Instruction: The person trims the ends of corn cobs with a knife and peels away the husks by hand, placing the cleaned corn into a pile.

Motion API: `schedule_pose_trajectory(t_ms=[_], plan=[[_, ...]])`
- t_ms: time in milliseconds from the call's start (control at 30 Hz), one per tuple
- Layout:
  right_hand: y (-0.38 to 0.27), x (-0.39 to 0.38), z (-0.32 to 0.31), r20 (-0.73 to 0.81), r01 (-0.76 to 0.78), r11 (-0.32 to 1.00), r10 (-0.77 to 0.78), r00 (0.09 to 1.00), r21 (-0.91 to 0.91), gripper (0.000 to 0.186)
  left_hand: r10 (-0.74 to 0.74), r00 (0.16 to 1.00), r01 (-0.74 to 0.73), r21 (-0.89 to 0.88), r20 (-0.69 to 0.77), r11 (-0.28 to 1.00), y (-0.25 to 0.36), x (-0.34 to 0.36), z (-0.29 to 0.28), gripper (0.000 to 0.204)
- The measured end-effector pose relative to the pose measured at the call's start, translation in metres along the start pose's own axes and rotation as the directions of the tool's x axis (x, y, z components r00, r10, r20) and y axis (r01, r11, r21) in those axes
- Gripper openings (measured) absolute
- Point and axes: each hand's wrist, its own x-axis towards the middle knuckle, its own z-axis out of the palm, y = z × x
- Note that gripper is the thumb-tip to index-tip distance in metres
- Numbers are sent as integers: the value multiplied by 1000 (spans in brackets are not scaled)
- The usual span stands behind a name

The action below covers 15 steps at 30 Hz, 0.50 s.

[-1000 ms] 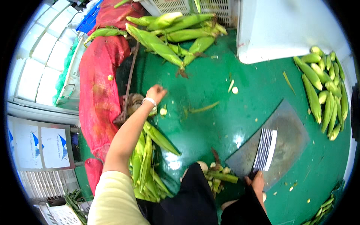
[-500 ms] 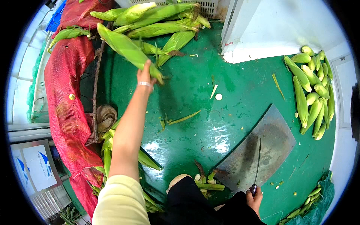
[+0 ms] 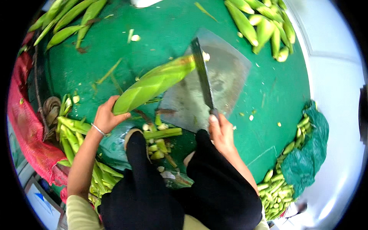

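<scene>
An ear of corn in its green husk (image 3: pixel 153 84) slants up and to the right in front of me. My left hand (image 3: pixel 109 117) is wrapped round its lower left end. In my right hand (image 3: pixel 221 132) is a knife with a long dark blade (image 3: pixel 204 76), held by the handle. The blade crosses the ear's upper right end, and a small pale piece shows just beyond it. Beneath the knife lies a worn grey metal sheet (image 3: pixel 226 92). Whether the ear touches the sheet I cannot tell.
Husked corn ears (image 3: pixel 264 27) are piled at the far right, and more ears (image 3: pixel 73 19) at the far left. Cut stalk ends (image 3: pixel 163 134) lie between my feet. A red mesh sack (image 3: pixel 30 126) lines the left side. At right, a dark green sack (image 3: pixel 306 157) borders small green ears (image 3: pixel 278 191).
My left hand has brought the ear from the far left pile to the metal sheet. My right hand has raised the knife to the ear's end. The view has shifted too.
</scene>
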Motion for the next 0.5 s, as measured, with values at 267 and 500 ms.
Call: schedule_pose_trajectory(t_ms=[267, 500], plan=[[52, 31, 11, -49, 89, 989, -84, 995, 116, 47, -61, 950, -69, 396, 307, 915, 50, 52, 35, 60], [-46, -1, -87, -544, 615, 728, -398, 738, 301, 62, -12, 958, -97, 364, 287, 926, 24, 44, 36, 59]])
